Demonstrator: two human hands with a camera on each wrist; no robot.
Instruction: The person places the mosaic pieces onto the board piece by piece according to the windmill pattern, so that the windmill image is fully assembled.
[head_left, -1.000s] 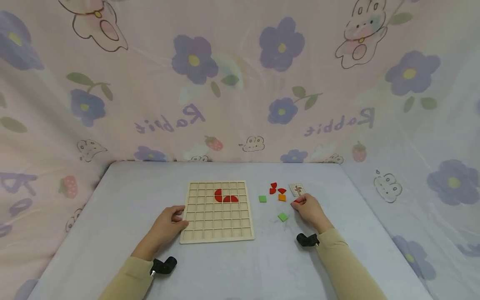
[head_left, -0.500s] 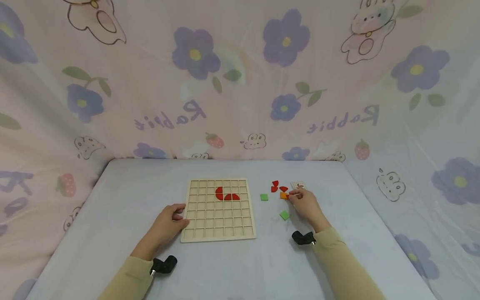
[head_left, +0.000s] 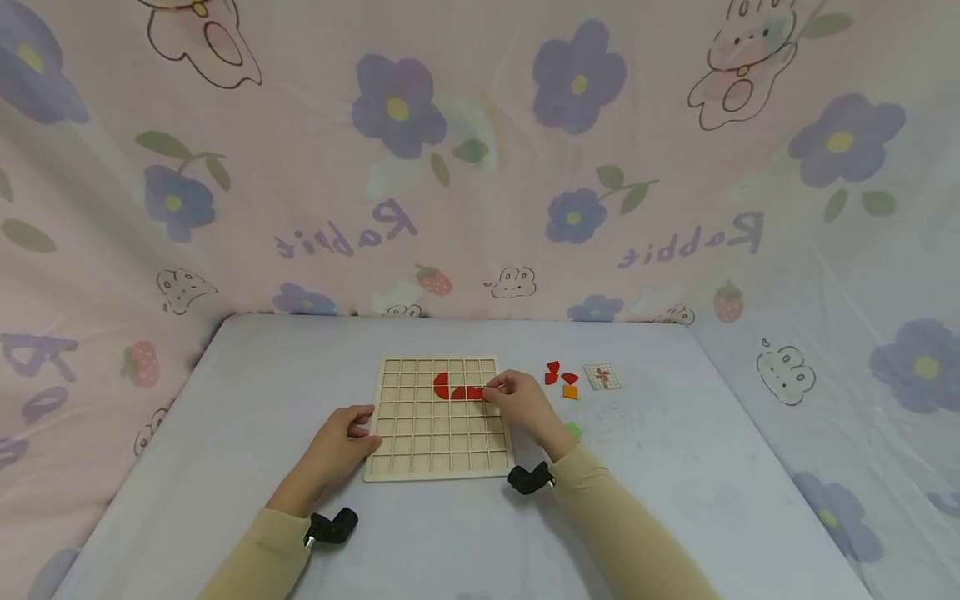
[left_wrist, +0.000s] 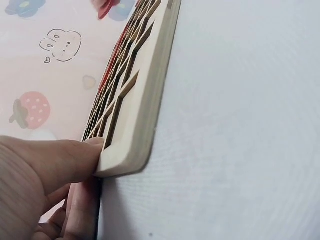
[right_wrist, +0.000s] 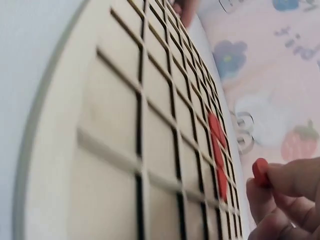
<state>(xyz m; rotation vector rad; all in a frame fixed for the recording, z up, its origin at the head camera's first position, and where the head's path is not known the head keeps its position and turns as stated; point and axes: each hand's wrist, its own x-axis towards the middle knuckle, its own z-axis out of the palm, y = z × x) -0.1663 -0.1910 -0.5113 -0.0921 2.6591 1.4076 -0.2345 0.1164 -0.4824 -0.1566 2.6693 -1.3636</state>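
Observation:
A light wooden grid board (head_left: 442, 467) lies on the table, with several red quarter-round pieces (head_left: 442, 386) set in its upper cells. My left hand (head_left: 341, 442) holds the board's left edge; the left wrist view shows the thumb (left_wrist: 75, 160) on the rim and curled fingers beside it. Over the board's right side, my right hand (head_left: 528, 407) pinches a small red piece (right_wrist: 260, 172) between thumb and fingertips. In the right wrist view that piece is raised above the board, apart from the red pieces (right_wrist: 218, 155) in the cells.
To the board's right lie several loose red pieces (head_left: 552, 377), an orange square (head_left: 570, 392) and a small pattern card (head_left: 602, 377). A green square (head_left: 574, 428) is partly hidden by my right wrist. A patterned cloth (head_left: 480, 183) hangs behind the table.
My right hand has moved left from beside the card to the board's right side, carrying the red piece. One green square is now hidden from view. The left hand stays at the board's edge.

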